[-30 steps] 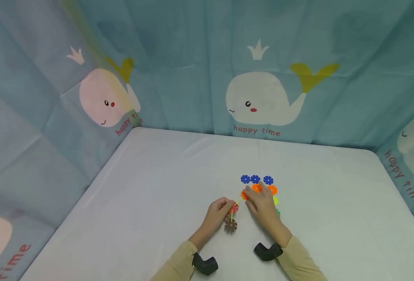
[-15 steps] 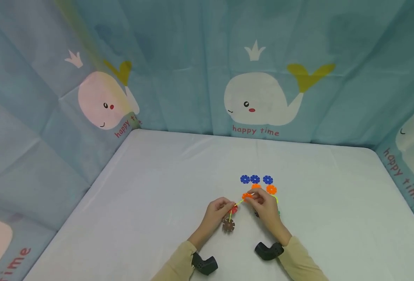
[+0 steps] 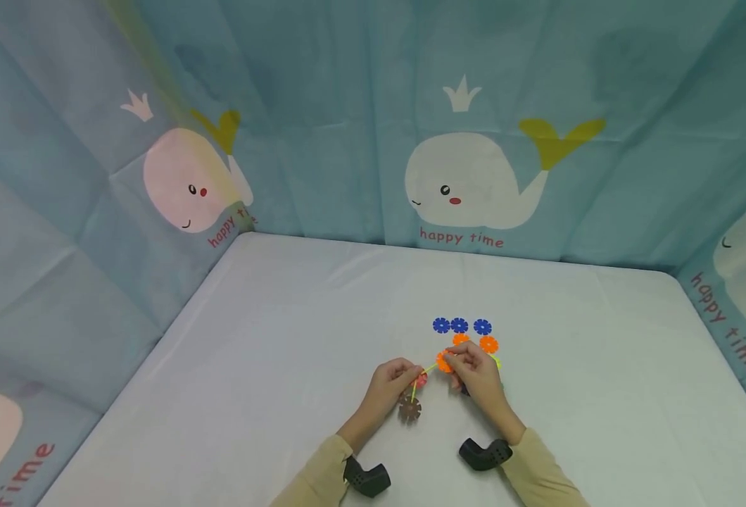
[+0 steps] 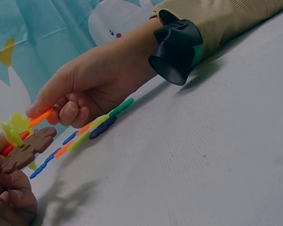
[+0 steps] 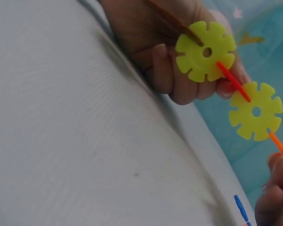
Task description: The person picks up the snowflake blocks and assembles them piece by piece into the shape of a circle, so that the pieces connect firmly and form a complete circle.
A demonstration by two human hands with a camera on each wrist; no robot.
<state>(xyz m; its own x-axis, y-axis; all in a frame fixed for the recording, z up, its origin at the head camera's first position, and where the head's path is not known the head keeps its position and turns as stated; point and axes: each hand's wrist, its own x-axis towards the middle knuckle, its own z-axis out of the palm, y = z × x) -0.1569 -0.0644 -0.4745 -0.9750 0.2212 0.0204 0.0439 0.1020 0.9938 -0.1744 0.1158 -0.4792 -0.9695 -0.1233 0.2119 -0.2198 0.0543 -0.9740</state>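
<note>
My left hand (image 3: 386, 387) pinches a red snowflake building disc (image 3: 421, 380) in a chain of slotted discs. A brown disc (image 3: 409, 410) hangs at its near end. Two yellow discs, one nearer the brown (image 5: 194, 61) and one further along (image 5: 245, 117), are slotted on either side of the red one. At the far end, an orange disc (image 3: 444, 362) sits in the second yellow disc's slot. Thumb and fingers of my right hand (image 3: 482, 377) pinch that orange disc. The chain is held above the table, casting a shadow in the left wrist view.
Beyond the right hand lie several blue discs (image 3: 459, 325) and two loose orange discs, one at the right (image 3: 489, 344). Yellow, green (image 4: 121, 107) and dark navy (image 4: 103, 127) discs lie flat, partly hidden by that hand. A whale-print curtain (image 3: 322, 176) surrounds the white table (image 3: 297, 317).
The right hand's spread fingers have drawn in, and its thumb and fingers now pinch the orange disc. That disc has shifted slightly nearer and turned its face up. The left hand stays almost still.
</note>
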